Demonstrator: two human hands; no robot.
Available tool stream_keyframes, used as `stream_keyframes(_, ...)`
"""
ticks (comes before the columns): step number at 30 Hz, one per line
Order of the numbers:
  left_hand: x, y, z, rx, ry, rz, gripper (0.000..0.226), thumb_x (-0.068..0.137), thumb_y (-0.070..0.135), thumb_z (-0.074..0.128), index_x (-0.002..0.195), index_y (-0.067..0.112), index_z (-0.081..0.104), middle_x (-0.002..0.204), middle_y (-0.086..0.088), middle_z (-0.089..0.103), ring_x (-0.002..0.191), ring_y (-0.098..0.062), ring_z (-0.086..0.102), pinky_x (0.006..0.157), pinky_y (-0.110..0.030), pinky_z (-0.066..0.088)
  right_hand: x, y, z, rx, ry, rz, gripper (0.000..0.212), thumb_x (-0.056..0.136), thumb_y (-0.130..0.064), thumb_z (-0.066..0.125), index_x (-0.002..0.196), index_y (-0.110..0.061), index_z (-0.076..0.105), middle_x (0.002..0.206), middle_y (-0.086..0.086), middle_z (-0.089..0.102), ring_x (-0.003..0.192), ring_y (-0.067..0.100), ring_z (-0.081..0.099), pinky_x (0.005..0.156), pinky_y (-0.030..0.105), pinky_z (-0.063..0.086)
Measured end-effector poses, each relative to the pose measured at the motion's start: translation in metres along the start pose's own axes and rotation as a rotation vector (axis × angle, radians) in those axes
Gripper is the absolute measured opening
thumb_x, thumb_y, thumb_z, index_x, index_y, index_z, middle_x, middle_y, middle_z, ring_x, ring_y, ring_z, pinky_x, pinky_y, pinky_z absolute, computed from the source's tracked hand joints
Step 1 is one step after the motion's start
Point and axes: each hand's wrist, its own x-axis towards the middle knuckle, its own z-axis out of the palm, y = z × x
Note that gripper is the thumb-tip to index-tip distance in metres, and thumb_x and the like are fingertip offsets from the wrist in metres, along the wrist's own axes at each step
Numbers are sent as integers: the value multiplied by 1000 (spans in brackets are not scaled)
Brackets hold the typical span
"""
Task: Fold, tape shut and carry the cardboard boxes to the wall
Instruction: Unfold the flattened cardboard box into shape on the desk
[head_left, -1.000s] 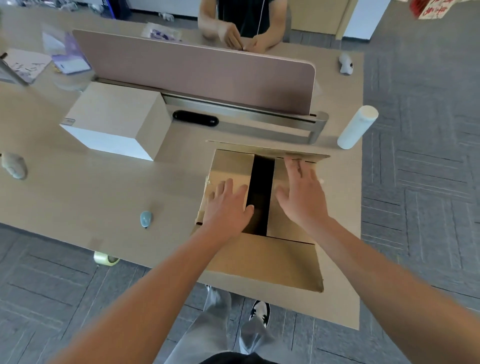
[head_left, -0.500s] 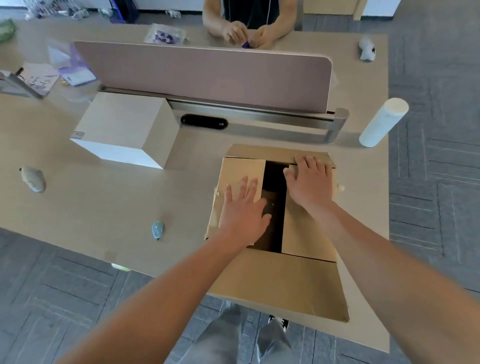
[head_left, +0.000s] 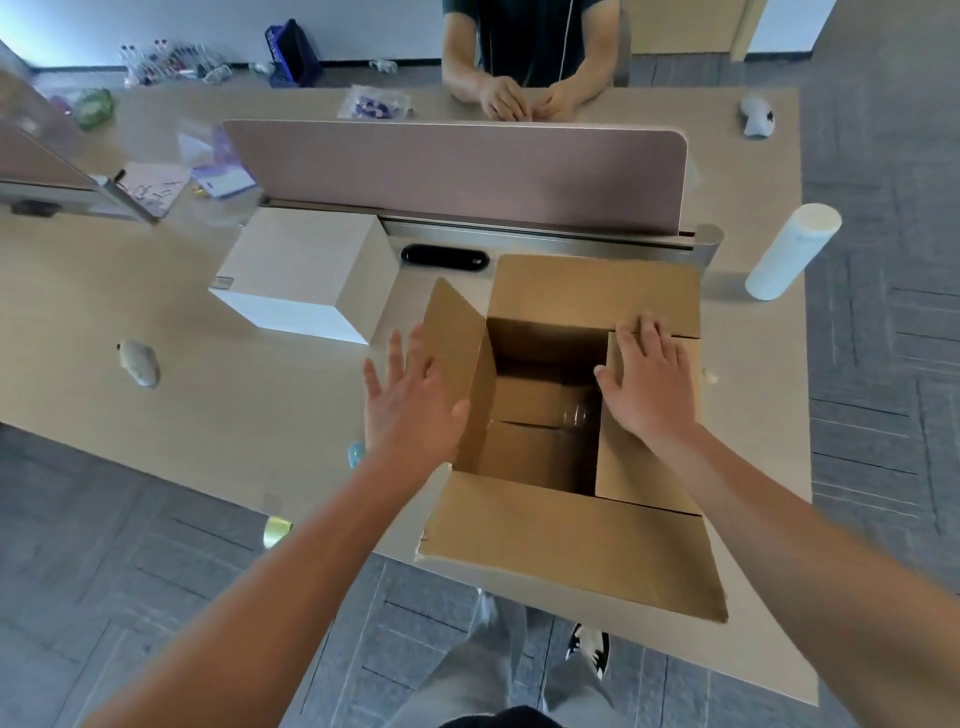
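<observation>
Near the table's (head_left: 218, 415) left edge lies a small grey object (head_left: 139, 362). A white box (head_left: 306, 280) sits farther in, against the divider rail at the back. The left hand (head_left: 410, 405), fingers spread and holding nothing, hovers just outside the raised left flap of the cardboard box (head_left: 571, 540). That box stands open at the table's near right corner, its near flap hanging past the edge. The right hand (head_left: 649, 384) lies flat, fingers apart, pressing the right flap inward. A white roll (head_left: 792, 252) stands by the right edge.
</observation>
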Motion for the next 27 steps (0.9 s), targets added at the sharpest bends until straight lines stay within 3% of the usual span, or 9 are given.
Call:
stream_keyframes(3,-7,-13,24,42,-71,-73,74,99,58,46,158,15,38,173,-8,-13,157,-33,-21,126,-62,0,-27,-7,-1,-48,-34,-58,65,105,-50,49,161,-19,35,173,11,18,161,32,11,130,48,16)
stream_keyframes(7,-22,12,57,-43,-164,-46,86,102,66,29,165,9,14,173,-11,-9,159,-31,-15,127,-60,2,-59,-13,0,-149,-99,-165,64,105,-51,47,161,-22,36,174,9,14,162,30,7,130,49,15)
stream_keyframes(13,-33,49,100,-253,-183,-182,101,100,73,24,161,6,-20,170,-14,-23,157,-31,-21,128,-57,0,-76,-16,-1,-352,-152,-412,60,107,-54,30,145,-20,62,171,7,27,162,27,10,130,52,13)
stream_keyframes(18,-37,50,116,-298,-117,-186,99,99,72,22,161,9,-21,172,-13,-18,158,-31,-18,127,-61,7,-75,-18,-5,-481,-211,-468,69,107,-55,18,133,-19,70,159,3,49,161,24,15,130,52,6)
stream_keyframes(22,-37,48,119,-305,-108,-185,98,99,72,23,162,10,-18,173,-12,-14,159,-33,-13,127,-60,6,-77,-21,-19,-449,-131,-451,79,105,-55,10,118,-17,78,141,4,65,155,24,31,128,51,16)
stream_keyframes(27,-37,47,121,-298,-108,-190,97,99,71,24,162,9,-17,173,-12,-13,159,-34,-10,127,-60,6,-89,-13,-68,-366,-37,-304,63,107,-55,28,134,-15,69,149,4,59,156,23,29,130,47,18)
